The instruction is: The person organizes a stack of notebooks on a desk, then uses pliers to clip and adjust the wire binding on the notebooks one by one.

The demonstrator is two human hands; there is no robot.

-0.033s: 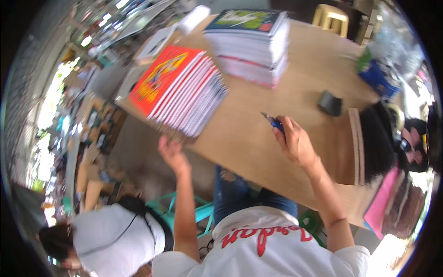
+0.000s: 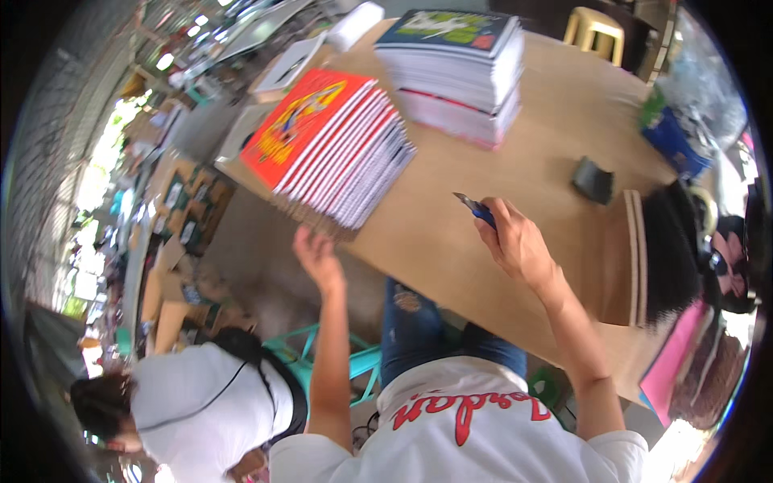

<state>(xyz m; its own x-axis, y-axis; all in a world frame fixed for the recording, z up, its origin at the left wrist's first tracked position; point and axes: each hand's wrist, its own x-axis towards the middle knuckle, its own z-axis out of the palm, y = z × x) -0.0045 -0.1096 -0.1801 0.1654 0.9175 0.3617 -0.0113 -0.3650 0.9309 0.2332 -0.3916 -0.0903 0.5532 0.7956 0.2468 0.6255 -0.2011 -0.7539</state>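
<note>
A small tool with a blue handle (image 2: 481,212) and a dark pointed tip is over the brown tabletop (image 2: 435,249), to the right of the nearer stack. It is in the grasp of the right hand (image 2: 519,249), whose thumb and fingers close round the handle; the tip points up and to the left, away from the body. Whether the tip touches the table, I cannot tell. The left hand (image 2: 320,262) is released, its fingers loosely spread and slightly bent, near the table's edge and just below a stack of orange-covered books (image 2: 346,149). Whether its fingertips touch the edge there is unclear. The orange stack leans in a slant, its white and red page edges facing the person. Beyond it, to the right, stands a taller stack with a dark, green-patterned cover (image 2: 451,76) on top. A dark curved piece (image 2: 593,180) lies on the table to the right of the right hand, and further right is a black bristly thing (image 2: 670,253) beside a pale double strip (image 2: 636,258). A pink sheet (image 2: 675,362) hangs near the table's right corner. A yellow stool (image 2: 596,34) stands past the far edge. At lower left, a co-worker in a white top (image 2: 211,402) bends near a teal stool (image 2: 294,354)
</note>
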